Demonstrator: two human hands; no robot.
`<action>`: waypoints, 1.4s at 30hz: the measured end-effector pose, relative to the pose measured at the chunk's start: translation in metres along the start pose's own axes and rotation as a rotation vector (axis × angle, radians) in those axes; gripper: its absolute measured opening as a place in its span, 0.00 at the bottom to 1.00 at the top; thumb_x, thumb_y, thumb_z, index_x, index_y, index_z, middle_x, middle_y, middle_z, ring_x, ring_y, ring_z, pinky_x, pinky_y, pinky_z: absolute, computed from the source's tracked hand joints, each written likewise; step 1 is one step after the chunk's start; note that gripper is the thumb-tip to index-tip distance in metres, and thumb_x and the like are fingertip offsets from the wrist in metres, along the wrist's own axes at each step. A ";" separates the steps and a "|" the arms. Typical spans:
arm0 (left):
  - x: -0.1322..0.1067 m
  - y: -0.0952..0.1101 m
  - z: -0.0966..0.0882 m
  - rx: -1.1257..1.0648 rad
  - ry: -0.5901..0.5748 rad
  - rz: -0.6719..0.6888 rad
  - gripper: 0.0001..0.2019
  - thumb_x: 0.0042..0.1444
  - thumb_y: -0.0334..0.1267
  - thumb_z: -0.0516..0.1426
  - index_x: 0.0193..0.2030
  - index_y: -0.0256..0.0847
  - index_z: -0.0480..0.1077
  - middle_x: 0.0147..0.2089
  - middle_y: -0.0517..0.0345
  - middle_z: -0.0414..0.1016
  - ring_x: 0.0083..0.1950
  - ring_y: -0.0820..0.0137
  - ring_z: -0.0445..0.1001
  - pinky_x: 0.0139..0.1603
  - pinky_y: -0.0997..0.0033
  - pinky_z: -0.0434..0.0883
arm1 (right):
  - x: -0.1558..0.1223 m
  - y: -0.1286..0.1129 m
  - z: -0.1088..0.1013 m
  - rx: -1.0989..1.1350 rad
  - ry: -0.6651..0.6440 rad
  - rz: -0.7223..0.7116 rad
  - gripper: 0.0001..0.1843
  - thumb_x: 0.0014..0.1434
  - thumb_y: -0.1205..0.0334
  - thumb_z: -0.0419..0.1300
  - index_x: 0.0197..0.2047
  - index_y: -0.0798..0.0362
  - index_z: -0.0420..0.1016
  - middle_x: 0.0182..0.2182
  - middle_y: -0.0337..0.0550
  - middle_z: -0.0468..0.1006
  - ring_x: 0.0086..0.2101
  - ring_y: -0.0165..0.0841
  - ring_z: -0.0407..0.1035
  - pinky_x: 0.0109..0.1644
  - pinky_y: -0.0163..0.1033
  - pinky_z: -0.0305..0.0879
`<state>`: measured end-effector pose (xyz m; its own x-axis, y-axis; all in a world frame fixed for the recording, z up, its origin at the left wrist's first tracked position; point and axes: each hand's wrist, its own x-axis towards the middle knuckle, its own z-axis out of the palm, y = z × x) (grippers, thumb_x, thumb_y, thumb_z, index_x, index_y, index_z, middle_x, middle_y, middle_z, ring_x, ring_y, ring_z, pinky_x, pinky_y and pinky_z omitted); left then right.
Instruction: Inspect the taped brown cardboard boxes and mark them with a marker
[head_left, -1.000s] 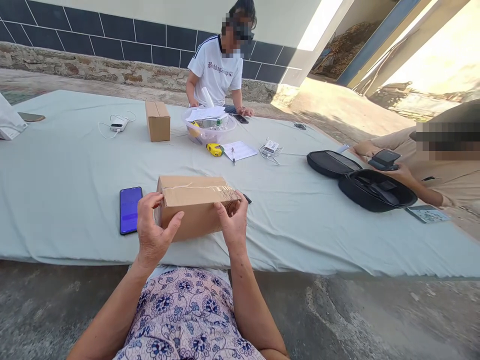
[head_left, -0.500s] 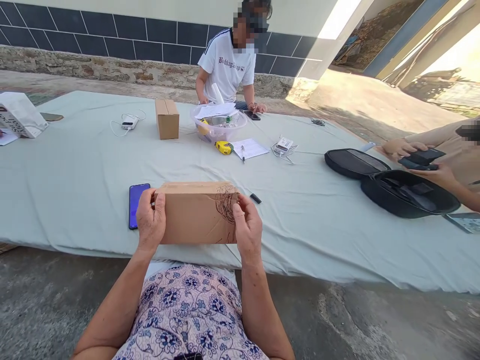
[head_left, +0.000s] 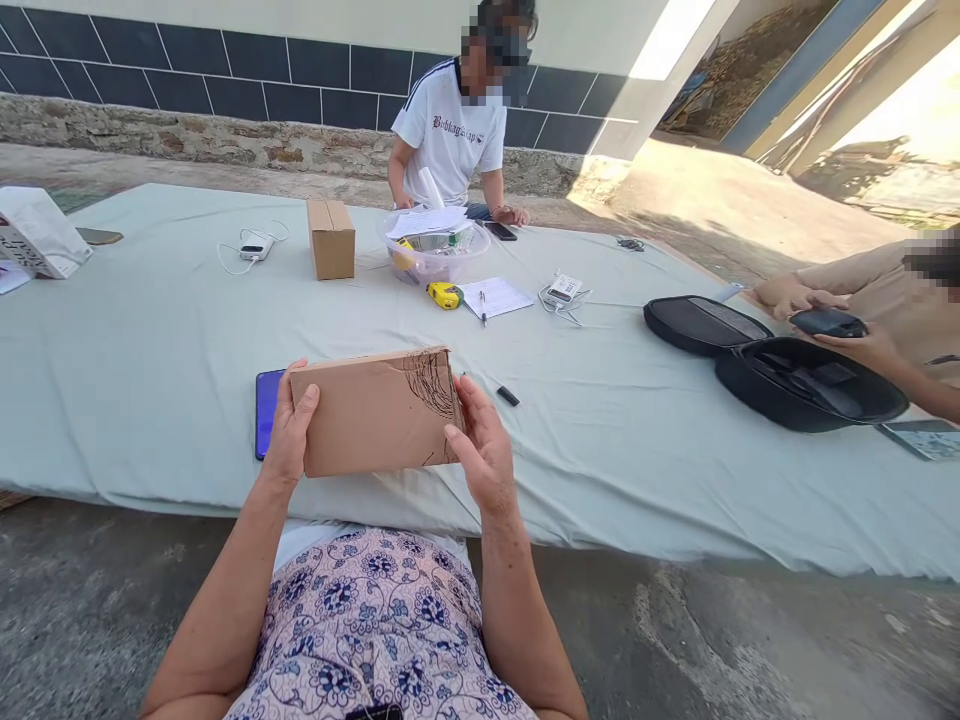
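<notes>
cardboard box [head_left: 375,412] gripped at both ends by left hand [head_left: 289,428], right hand [head_left: 484,450]; black scribble, no legible writing.

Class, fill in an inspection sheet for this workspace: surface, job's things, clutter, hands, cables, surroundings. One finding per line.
Surface: pale green sheet spread over the ground, wrinkled.
Job's things: brown box held up above the sheet, dark scribble at its right end.
Clutter: blue phone partly behind the box; black marker; second box; plastic bowl with papers; yellow tape measure; notepad with a pen; open black case.
Hands: left hand grips the box's left end, right hand its right end.
Cables: white cable at a power bank; another tangle near the notepad.
Surroundings: tiled wall, concrete floor; two other people sit at the sheet.
</notes>
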<state>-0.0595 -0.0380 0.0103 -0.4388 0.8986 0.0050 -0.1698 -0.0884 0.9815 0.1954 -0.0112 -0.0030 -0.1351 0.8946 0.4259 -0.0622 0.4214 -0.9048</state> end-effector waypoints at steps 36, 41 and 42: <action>-0.012 -0.003 0.031 -0.532 0.016 -0.523 0.30 0.48 0.57 0.70 0.54 0.46 0.72 0.49 0.49 0.78 0.49 0.58 0.79 0.42 0.59 0.81 | -0.006 -0.011 0.018 -0.216 0.085 0.074 0.49 0.61 0.36 0.64 0.77 0.40 0.49 0.78 0.51 0.48 0.75 0.52 0.48 0.72 0.66 0.58; -0.019 0.002 0.039 -0.634 0.015 -0.567 0.26 0.52 0.51 0.69 0.54 0.44 0.70 0.47 0.47 0.76 0.47 0.60 0.78 0.47 0.58 0.82 | -0.008 -0.001 0.018 -0.220 0.038 0.091 0.48 0.62 0.36 0.64 0.77 0.39 0.50 0.78 0.51 0.49 0.75 0.52 0.49 0.70 0.63 0.64; -0.020 0.002 0.040 -0.632 0.010 -0.569 0.26 0.53 0.51 0.69 0.54 0.43 0.70 0.47 0.47 0.75 0.46 0.60 0.78 0.47 0.58 0.82 | -0.009 0.001 0.018 -0.223 0.029 0.094 0.48 0.62 0.36 0.64 0.77 0.38 0.50 0.78 0.50 0.49 0.75 0.52 0.49 0.69 0.62 0.64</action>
<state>-0.0158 -0.0393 0.0198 -0.1443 0.8753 -0.4615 -0.8268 0.1496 0.5422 0.1791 -0.0210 -0.0076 -0.1009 0.9340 0.3428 0.1696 0.3557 -0.9191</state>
